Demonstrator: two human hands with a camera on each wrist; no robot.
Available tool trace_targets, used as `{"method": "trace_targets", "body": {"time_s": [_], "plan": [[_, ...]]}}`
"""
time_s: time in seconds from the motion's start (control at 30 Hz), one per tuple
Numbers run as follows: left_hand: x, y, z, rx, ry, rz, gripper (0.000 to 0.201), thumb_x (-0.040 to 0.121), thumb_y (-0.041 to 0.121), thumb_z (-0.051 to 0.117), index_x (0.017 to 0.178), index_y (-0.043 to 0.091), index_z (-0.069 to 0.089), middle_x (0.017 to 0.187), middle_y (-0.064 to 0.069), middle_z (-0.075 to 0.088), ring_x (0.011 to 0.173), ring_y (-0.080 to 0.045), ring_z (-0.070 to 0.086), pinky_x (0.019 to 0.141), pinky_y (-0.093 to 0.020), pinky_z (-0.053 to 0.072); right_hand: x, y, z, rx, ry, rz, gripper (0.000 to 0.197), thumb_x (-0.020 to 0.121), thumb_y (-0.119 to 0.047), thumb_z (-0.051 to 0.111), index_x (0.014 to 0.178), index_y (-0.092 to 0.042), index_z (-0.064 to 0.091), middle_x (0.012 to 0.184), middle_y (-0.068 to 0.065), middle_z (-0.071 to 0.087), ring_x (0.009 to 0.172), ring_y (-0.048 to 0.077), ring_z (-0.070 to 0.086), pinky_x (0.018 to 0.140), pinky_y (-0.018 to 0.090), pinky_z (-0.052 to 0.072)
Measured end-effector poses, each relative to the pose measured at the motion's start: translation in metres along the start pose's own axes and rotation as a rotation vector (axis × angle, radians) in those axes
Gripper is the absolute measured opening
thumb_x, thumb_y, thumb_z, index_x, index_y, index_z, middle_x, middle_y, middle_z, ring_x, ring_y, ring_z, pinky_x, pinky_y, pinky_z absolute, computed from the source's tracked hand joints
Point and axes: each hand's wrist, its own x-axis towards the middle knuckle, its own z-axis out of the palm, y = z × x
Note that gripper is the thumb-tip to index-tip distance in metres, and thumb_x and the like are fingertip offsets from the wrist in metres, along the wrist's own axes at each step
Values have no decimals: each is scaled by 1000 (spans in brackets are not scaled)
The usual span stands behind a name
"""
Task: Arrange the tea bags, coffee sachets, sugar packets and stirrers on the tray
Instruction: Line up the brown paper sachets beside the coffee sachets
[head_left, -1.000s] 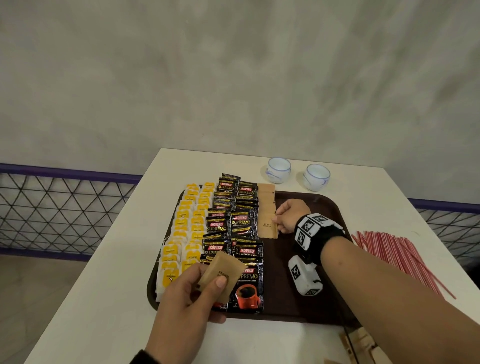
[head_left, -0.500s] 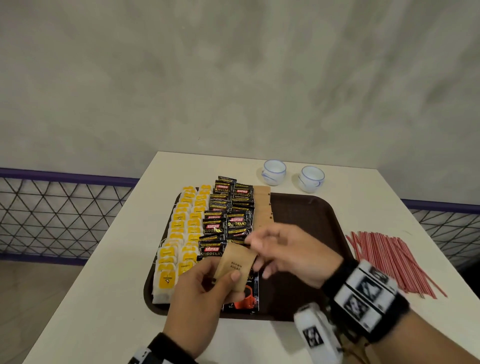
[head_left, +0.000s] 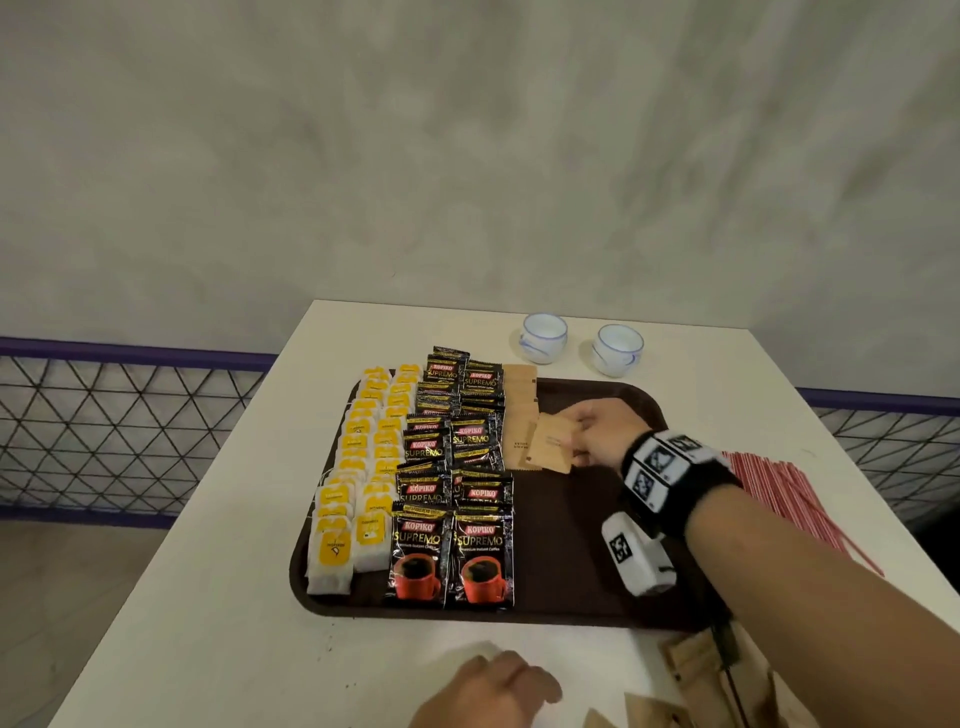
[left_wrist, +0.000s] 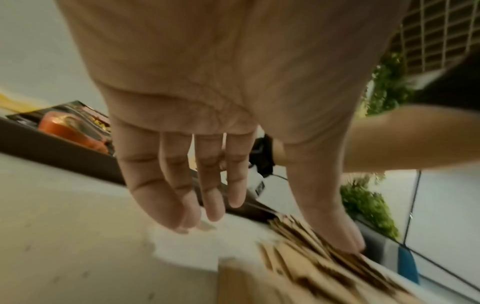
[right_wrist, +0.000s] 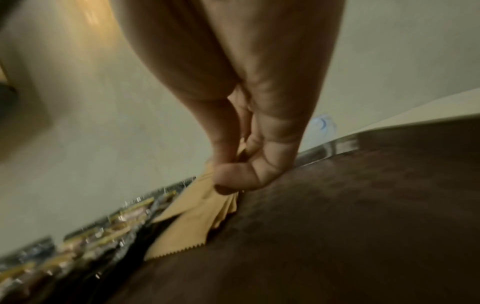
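Note:
A dark brown tray (head_left: 597, 587) holds rows of yellow-tagged tea bags (head_left: 358, 467), black coffee sachets (head_left: 452, 467) and a column of brown sugar packets (head_left: 519, 410). My right hand (head_left: 592, 436) pinches a brown sugar packet (head_left: 553, 447) just above the tray, at the near end of that column; the pinch on the packet (right_wrist: 197, 211) also shows in the right wrist view. My left hand (head_left: 493, 691) hovers with straight fingers over the table's near edge, empty, beside a loose pile of sugar packets (left_wrist: 311, 263). Red-and-white stirrers (head_left: 789, 499) lie on the table right of the tray.
Two white cups (head_left: 543, 338) (head_left: 618, 349) stand behind the tray. The white table (head_left: 218, 597) ends close on the left and right, with a purple-railed mesh fence (head_left: 119, 415) beyond. The tray's right half (head_left: 582, 519) is bare.
The right hand took the sugar packet from the left hand and carried it back over the tray to the packet column. The left hand drew back to the near table edge, now empty.

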Motion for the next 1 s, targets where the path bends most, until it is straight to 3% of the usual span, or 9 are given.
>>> {"method": "trace_targets", "body": {"time_s": [0.07, 0.17, 0.23, 0.27, 0.33, 0.4, 0.73, 0.83, 1.0], "plan": [[-1, -1, 10, 199, 51, -24, 24, 80, 51, 26, 91, 44, 46, 80, 23, 60, 69, 2, 64, 64, -9, 53, 6, -7, 8, -53, -8, -3, 28, 82, 10, 64, 79, -17, 57, 83, 11, 63, 62, 19, 63, 64, 31, 57], [-3, 7, 13, 313, 9, -17, 20, 62, 46, 46, 75, 42, 60, 79, 17, 50, 58, -3, 58, 44, -12, 49, 8, -14, 16, -49, 11, -3, 34, 73, 10, 74, 77, -14, 50, 80, 12, 60, 61, 22, 63, 59, 32, 56], [-6, 11, 9, 317, 14, 16, 23, 55, 46, 62, 78, 41, 64, 86, 15, 48, 69, -3, 59, 50, -13, 51, 6, -15, 19, -54, 4, -8, 37, 71, 10, 77, 76, -14, 49, 75, 11, 59, 61, 23, 63, 58, 33, 56], [-6, 12, 5, 266, 19, 17, 29, 59, 42, 68, 88, 38, 64, 94, 11, 52, 83, -7, 59, 65, -17, 54, 5, -16, 21, -62, 5, -8, 37, 70, 8, 78, 76, -14, 48, 72, 10, 60, 62, 25, 64, 61, 36, 58], [-3, 9, 6, 258, -6, 28, 35, 78, 27, 64, 113, 24, 56, 118, 1, 51, 114, -18, 47, 96, -32, 45, 4, -16, 24, -97, 34, -17, 39, 68, 3, 82, 74, -15, 48, 70, 9, 62, 68, 31, 68, 71, 44, 60], [-1, 13, 3, 267, -110, 10, 33, 85, 20, 58, 118, 17, 52, 125, -5, 48, 123, -22, 39, 104, -37, 38, 2, -15, 27, -129, 72, -22, 40, 66, -1, 83, 73, -17, 47, 70, 8, 63, 71, 33, 70, 75, 47, 60], [-5, 15, -2, 214, -144, -41, 24, 88, 23, 50, 107, 18, 64, 111, -3, 49, 119, -22, 40, 100, -37, 40, -4, -16, 28, -195, 175, -26, 34, 74, -18, 80, 76, -18, 46, 88, 14, 70, 66, 25, 66, 79, 44, 59], [-12, 21, -8, 170, -89, -50, 19, 88, 27, 54, 103, 20, 62, 113, 1, 46, 114, -16, 42, 94, -31, 42, -29, -20, 9, -123, 198, -85, 26, 80, -22, 74, 86, -16, 50, 80, 10, 69, 63, 23, 64, 72, 41, 60], [-24, 22, -16, -77, 96, -69, 11, 82, 17, 54, 77, 26, 49, 73, 8, 59, 67, -9, 53, 60, -22, 42, -135, 9, -47, -106, 31, -228, 19, 85, -21, 70, 94, -13, 56, 76, 7, 65, 62, 19, 62, 57, 30, 51]]}}
